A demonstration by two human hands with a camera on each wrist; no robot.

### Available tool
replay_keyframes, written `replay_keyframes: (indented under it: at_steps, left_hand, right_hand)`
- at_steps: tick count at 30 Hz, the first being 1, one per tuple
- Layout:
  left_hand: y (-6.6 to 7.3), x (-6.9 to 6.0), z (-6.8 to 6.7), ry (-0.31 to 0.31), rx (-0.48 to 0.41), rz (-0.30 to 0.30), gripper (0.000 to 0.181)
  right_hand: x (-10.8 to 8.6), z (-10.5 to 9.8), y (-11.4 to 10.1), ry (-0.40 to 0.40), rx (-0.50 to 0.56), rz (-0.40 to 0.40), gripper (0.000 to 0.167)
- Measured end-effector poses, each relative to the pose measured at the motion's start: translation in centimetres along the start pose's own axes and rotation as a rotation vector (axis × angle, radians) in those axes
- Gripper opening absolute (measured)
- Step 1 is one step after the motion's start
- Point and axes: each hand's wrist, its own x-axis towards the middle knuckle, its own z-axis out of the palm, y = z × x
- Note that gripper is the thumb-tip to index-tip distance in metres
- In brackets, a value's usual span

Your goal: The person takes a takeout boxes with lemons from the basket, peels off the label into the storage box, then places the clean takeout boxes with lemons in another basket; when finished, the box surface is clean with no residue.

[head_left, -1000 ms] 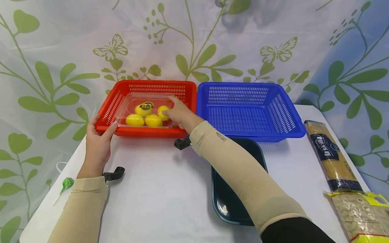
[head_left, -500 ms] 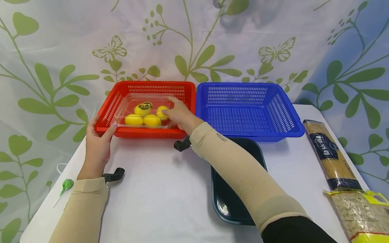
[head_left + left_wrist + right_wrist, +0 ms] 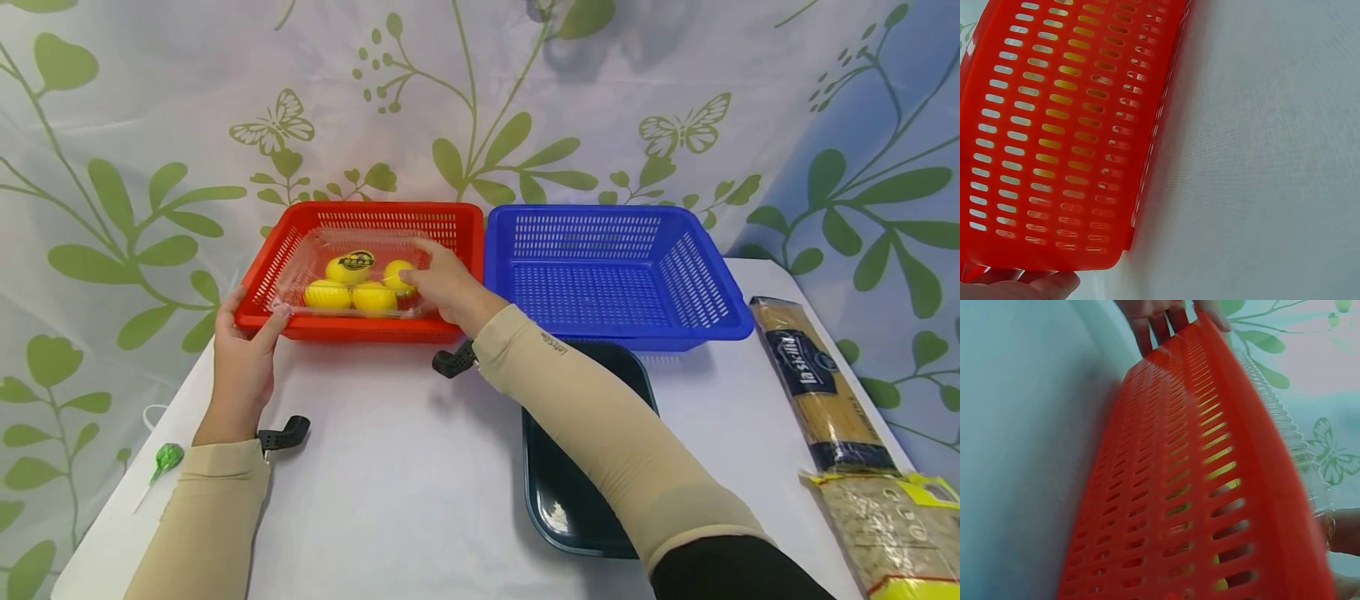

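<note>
A clear plastic box (image 3: pixel 300 265) with a dark label lies tilted inside the red basket (image 3: pixel 360 330); its left end leans over the basket's front-left part. Several yellow, lemon-like fruits (image 3: pixel 327 294) show through its lid. My right hand (image 3: pixel 453 287) grips the box's right end, and some of its fingers show through the basket's slots in the right wrist view. At the basket's left front corner, my left hand (image 3: pixel 243 354) holds the rim, thumb on top; the left wrist view shows its fingers (image 3: pixel 1057 284) at the basket's end.
A blue basket (image 3: pixel 585 304) stands right of the red one. Below it, a dark green tray (image 3: pixel 558 492) is partly covered by my right forearm. Packed spaghetti (image 3: pixel 825 392) and a yellow-trimmed bag (image 3: pixel 885 529) lie at the right edge, a green lollipop (image 3: pixel 168 457) at the left.
The clear box with the yellow fruits has shifted slightly left inside the red basket, toward my left hand. Both hands keep nearly the same positions.
</note>
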Motion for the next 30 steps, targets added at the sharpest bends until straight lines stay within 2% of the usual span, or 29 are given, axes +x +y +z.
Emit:
replay_keyframes:
  at_steps: [5,11,19,26,30]
  left_hand:
    - [0.1,0.1,0.0,-0.006,0.059,-0.010,0.093]
    - [0.1,0.2,-0.1,-0.010,0.063,-0.011,0.093]
    - [0.0,0.3,-0.2,-0.014,0.079,-0.007,0.093]
    - [0.1,0.1,-0.2,-0.028,0.079,-0.007,0.092]
    - [0.1,0.1,-0.2,-0.039,0.041,0.010,0.093]
  right_hand:
    - [-0.7,-0.4,-0.6,0.003,0.026,-0.013,0.069]
    - [-1.7,-0.9,-1.6,0.020,0.024,-0.004,0.070]
    - [-3.3,-1.7,-2.8,-0.010,0.068,-0.034,0.071]
    - [-4.9,-2.0,-3.7,0.012,0.034,-0.065,0.071]
    - [-6.0,-2.2,-4.2,0.023,-0.004,-0.079,0.071]
